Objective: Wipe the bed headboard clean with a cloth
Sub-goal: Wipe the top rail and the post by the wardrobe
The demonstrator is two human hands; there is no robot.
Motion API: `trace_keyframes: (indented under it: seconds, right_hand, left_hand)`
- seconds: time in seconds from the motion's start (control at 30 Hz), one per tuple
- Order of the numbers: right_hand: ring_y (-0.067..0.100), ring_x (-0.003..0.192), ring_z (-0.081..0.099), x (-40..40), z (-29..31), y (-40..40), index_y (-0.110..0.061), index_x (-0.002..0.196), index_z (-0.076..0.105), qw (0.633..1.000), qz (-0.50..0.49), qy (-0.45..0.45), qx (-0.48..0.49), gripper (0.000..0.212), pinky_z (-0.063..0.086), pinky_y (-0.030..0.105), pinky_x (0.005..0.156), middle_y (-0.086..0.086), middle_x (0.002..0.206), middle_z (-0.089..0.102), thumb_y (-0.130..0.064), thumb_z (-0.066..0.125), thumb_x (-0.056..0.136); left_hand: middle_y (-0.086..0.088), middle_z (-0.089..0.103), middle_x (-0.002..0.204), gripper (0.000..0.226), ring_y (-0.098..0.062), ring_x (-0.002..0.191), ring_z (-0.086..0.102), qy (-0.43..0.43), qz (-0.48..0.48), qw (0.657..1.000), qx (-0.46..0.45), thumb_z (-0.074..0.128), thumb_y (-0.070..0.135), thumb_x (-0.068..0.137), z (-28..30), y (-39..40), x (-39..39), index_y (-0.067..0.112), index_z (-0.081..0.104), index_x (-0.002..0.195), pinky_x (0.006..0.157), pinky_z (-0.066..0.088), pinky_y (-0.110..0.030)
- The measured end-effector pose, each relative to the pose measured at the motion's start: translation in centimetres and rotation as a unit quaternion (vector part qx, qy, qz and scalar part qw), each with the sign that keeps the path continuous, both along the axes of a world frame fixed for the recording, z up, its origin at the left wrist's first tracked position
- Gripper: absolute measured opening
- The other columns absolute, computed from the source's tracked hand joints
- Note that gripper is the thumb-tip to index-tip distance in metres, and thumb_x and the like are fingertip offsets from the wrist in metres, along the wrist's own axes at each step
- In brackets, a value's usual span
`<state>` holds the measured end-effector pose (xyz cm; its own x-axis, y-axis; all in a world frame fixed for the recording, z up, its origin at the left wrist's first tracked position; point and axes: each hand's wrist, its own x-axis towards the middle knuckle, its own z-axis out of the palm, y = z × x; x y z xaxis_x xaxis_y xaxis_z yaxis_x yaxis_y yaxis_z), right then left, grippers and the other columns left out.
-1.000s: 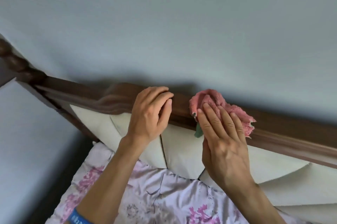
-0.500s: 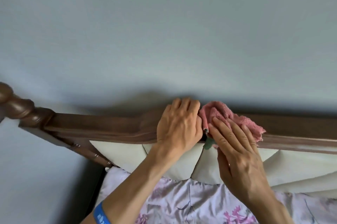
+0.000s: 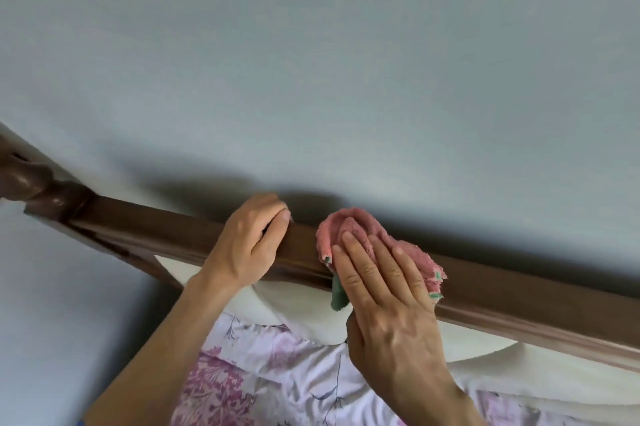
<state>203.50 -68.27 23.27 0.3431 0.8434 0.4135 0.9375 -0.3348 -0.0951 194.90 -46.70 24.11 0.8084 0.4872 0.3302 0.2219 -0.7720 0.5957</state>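
A dark brown wooden headboard rail [image 3: 166, 228] runs from a turned corner post at the left down to the right edge. Cream padded panels [image 3: 301, 318] sit below it. My left hand [image 3: 251, 245] grips the top of the rail, fingers curled over it. Just to its right, my right hand [image 3: 384, 301] presses a crumpled pink cloth [image 3: 360, 228] with a green edge flat against the rail, fingers straight. The cloth bulges over the rail's top and partly hides under my palm.
A pale blue-grey wall [image 3: 311, 62] rises directly behind the headboard. A floral purple-and-white pillow [image 3: 277, 377] lies below the padded panels. The carved post [image 3: 38, 183] stands at the far left, with wall beside it.
My hands were touching half a second ago; now a gap of rail shows between them. The view has tilted, so the rail slopes down to the right.
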Motion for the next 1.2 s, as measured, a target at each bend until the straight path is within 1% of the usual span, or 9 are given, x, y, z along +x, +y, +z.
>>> trace_keyframes:
  seconds: [0.2, 0.37, 0.5, 0.6, 0.67, 0.8, 0.93, 1.07, 1.2]
  right_hand:
    - [0.031, 0.145, 0.036, -1.7, -0.7, 3.5, -0.011, 0.15, 0.041, 0.999, 0.009, -0.031, -0.014, 0.06, 0.028, 0.047, 0.116, 0.008, 0.157, 0.037, -0.006, 0.035, 0.091]
    - [0.028, 0.144, 0.038, -2.3, -1.7, 5.0, -0.013, 0.149, 0.043, 0.998, -0.002, -0.057, -0.001, 0.054, 0.028, 0.044, 0.117, 0.004, 0.157, 0.039, -0.006, 0.018, 0.101]
    - [0.022, 0.145, 0.037, -2.5, -2.3, 5.1, -0.017, 0.152, 0.038, 0.995, -0.039, -0.09, 0.013, 0.054, 0.032, 0.043, 0.115, -0.001, 0.159, 0.035, -0.005, 0.029, 0.1]
    - [0.017, 0.145, 0.036, -3.6, -2.6, 5.5, -0.021, 0.153, 0.037, 0.993, -0.096, -0.07, 0.022, 0.066, 0.032, 0.039, 0.115, -0.004, 0.159, 0.035, -0.003, 0.053, 0.091]
    - [0.017, 0.143, 0.039, -4.5, -2.8, 6.0, -0.022, 0.152, 0.038, 0.987, -0.142, -0.061, 0.04, 0.071, 0.034, 0.041, 0.112, -0.006, 0.158, 0.037, -0.007, 0.063, 0.087]
    - [0.018, 0.141, 0.042, -4.8, -2.2, 6.5, -0.02, 0.147, 0.046, 0.986, -0.155, -0.03, 0.05, 0.056, 0.039, 0.047, 0.107, -0.004, 0.155, 0.043, -0.015, 0.06, 0.093]
    - [0.017, 0.144, 0.037, -5.1, -1.7, 6.8, -0.02, 0.148, 0.045, 0.986, -0.16, -0.001, 0.036, 0.051, 0.032, 0.041, 0.113, -0.005, 0.157, 0.039, -0.017, 0.053, 0.098]
    - [0.017, 0.145, 0.035, -5.6, -1.6, 6.5, -0.021, 0.149, 0.044, 0.987, -0.154, 0.015, 0.05, 0.058, 0.035, 0.045, 0.111, -0.006, 0.158, 0.037, -0.012, 0.059, 0.093]
    - [0.018, 0.144, 0.037, -5.2, -2.0, 6.5, -0.019, 0.147, 0.047, 0.987, -0.133, 0.013, 0.086, 0.064, 0.036, 0.045, 0.111, -0.005, 0.156, 0.04, -0.008, 0.066, 0.087]
  left_hand:
    - [0.007, 0.041, 0.071, 0.031, -0.015, 0.069, 0.04, -0.032, 0.001, 0.999, 0.014, 0.037, 0.015, 0.1, -0.7, 0.4, 0.1, 0.017, 0.042, 0.069, 0.071, 0.036, -0.028]
    - [0.001, 0.043, 0.067, 0.037, -0.017, 0.066, 0.038, -0.057, -0.012, 0.998, 0.007, 0.037, 0.014, 0.099, -1.2, 1.1, -0.2, 0.01, 0.046, 0.064, 0.068, 0.035, -0.03]
    - [0.0, 0.045, 0.067, 0.038, -0.02, 0.065, 0.04, -0.055, -0.028, 0.998, 0.009, 0.037, 0.017, 0.099, -1.5, 1.2, -0.1, 0.011, 0.047, 0.064, 0.064, 0.038, -0.037]
    - [-0.002, 0.046, 0.066, 0.037, -0.023, 0.064, 0.039, -0.085, -0.037, 0.996, 0.013, 0.038, 0.018, 0.099, -2.2, 1.4, -0.2, 0.012, 0.046, 0.064, 0.062, 0.037, -0.039]
    - [-0.005, 0.047, 0.066, 0.035, -0.026, 0.064, 0.04, -0.091, -0.063, 0.994, 0.008, 0.039, 0.017, 0.097, -2.1, 1.7, -0.4, 0.01, 0.047, 0.064, 0.061, 0.039, -0.043]
    - [-0.009, 0.05, 0.067, 0.035, -0.029, 0.064, 0.042, -0.088, -0.073, 0.993, 0.017, 0.04, 0.017, 0.096, -2.0, 1.9, 0.1, 0.008, 0.05, 0.064, 0.062, 0.041, -0.046]
    - [-0.006, 0.049, 0.068, 0.034, -0.026, 0.065, 0.039, -0.098, -0.085, 0.992, 0.004, 0.04, 0.017, 0.098, -2.4, 2.2, -0.3, 0.011, 0.047, 0.064, 0.062, 0.039, -0.043]
    - [-0.003, 0.047, 0.067, 0.035, -0.024, 0.065, 0.039, -0.077, -0.084, 0.994, -0.002, 0.039, 0.016, 0.098, -2.0, 2.0, -0.2, 0.011, 0.047, 0.065, 0.063, 0.039, -0.042]
    - [0.006, 0.042, 0.067, 0.033, -0.018, 0.064, 0.036, -0.082, -0.07, 0.994, 0.003, 0.037, 0.018, 0.099, -1.7, 1.7, -0.4, 0.02, 0.04, 0.066, 0.065, 0.03, -0.029]
